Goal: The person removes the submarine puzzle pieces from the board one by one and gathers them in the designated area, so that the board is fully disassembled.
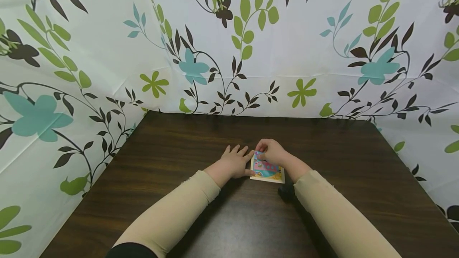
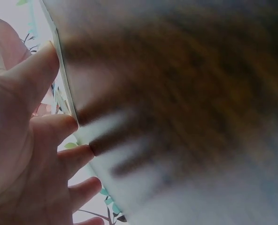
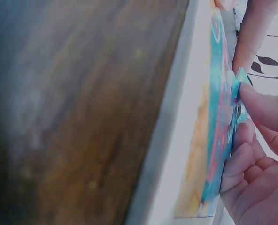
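A small tray puzzle [image 1: 266, 172] with a pale wooden rim and a colourful picture lies on the table in the head view. My left hand [image 1: 234, 163] rests at its left side with spread fingers, thumb and forefinger touching the rim. Over the puzzle's upper part, my right hand [image 1: 274, 152] pinches a turquoise puzzle piece [image 3: 236, 89] between thumb and fingers. In the right wrist view that piece stands tilted up from the picture; the fingers cover part of it. The left wrist view shows the left fingertips against the tabletop.
A dark wood-look table [image 1: 172, 162] extends around the puzzle. Behind it and at the sides hangs a white cloth [image 1: 251, 59] printed with leaves, flowers and birds. A small black object [image 1: 285, 192] sits under the right wrist.
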### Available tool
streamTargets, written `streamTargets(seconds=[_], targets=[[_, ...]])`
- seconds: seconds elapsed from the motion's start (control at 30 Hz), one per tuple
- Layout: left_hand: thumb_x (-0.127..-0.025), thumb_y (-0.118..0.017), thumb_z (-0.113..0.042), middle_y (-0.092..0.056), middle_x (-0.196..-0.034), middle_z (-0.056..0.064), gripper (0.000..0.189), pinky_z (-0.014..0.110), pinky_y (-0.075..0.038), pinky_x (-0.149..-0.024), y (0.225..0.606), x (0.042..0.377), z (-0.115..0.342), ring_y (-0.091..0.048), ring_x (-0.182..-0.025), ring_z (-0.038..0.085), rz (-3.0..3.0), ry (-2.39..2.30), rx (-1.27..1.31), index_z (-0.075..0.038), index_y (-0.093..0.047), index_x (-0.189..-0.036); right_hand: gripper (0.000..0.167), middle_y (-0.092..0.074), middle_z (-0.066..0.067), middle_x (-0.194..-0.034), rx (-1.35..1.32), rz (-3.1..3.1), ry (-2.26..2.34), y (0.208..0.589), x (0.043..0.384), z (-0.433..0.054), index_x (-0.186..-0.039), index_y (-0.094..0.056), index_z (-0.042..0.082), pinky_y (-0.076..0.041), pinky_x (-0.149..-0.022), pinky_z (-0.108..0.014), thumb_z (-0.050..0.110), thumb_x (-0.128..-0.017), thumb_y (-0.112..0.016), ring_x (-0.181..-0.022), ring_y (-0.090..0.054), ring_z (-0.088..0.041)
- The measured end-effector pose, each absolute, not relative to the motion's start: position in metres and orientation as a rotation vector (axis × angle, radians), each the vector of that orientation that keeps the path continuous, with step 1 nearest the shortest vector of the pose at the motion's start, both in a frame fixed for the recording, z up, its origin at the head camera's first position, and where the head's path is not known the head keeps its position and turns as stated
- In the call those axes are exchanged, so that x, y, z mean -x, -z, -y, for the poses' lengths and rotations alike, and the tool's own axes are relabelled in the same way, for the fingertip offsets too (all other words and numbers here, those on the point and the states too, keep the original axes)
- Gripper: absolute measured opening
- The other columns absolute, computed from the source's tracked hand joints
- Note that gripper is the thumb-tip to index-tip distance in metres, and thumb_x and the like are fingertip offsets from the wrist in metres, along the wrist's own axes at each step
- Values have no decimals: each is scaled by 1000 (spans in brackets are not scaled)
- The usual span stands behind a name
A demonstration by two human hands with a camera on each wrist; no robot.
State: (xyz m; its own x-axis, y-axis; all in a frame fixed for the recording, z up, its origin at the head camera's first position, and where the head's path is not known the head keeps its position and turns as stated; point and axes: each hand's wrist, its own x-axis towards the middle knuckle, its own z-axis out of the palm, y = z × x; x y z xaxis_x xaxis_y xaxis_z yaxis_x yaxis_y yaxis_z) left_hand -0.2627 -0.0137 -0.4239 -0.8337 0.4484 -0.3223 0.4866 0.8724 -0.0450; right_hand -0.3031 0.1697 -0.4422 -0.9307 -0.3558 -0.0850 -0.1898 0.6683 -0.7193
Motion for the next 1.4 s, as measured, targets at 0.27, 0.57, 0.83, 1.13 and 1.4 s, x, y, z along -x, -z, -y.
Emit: streamTargets(seconds=[0.27, 0.57, 0.83, 1.13, 1.4], targets=[[-92, -45, -69, -18, -163, 1, 83, 53, -13, -117, 421, 262, 12, -14, -149, 30, -2739, 166, -704, -28, -20, -160, 14, -61, -5, -85, 444, -2634, 1195, 441, 307, -175, -91, -66, 5, -47, -70, -32, -2, -83, -76, -79, -56, -20], [-92, -44, -71, -16, -164, 0, 84, 53, -11, -117, 424, 266, 10, -12, -149, 29, -2741, 164, -696, -30, -18, -160, 9, -61, -4, -80, 444, -2579, 1213, 431, 307, -177, -86, -68, 5, -45, -66, -31, 0, -86, -74, -75, -54, -18], [-92, -46, -70, -18, -163, 1, 83, 53, -13, -116, 422, 264, 12, -15, -148, 30, -2740, 147, -699, -29, -20, -160, 6, -62, -4, -78, 451, -2552, 1176, 423, 305, -174, -86, -67, 4, -50, -60, -30, 2, -89, -72, -71, -56, -18], [-92, -45, -69, -17, -163, 0, 83, 53, -13, -116, 423, 263, 12, -15, -149, 30, -2740, 156, -699, -29, -20, -160, 4, -65, -6, -85, 394, -2610, 1243, 418, 306, -188, -92, -75, 4, -49, -67, -32, 4, -89, -73, -78, -56, -20], [-93, -43, -69, -14, -164, 0, 83, 52, -11, -117, 426, 263, 12, -12, -149, 29, -2728, 161, -680, -30, -15, -160, 10, -65, -7, -81, 283, -2652, 1263, 410, 311, -233, -96, -75, 1, -51, -65, -41, 9, -92, -72, -72, -56, -20]])
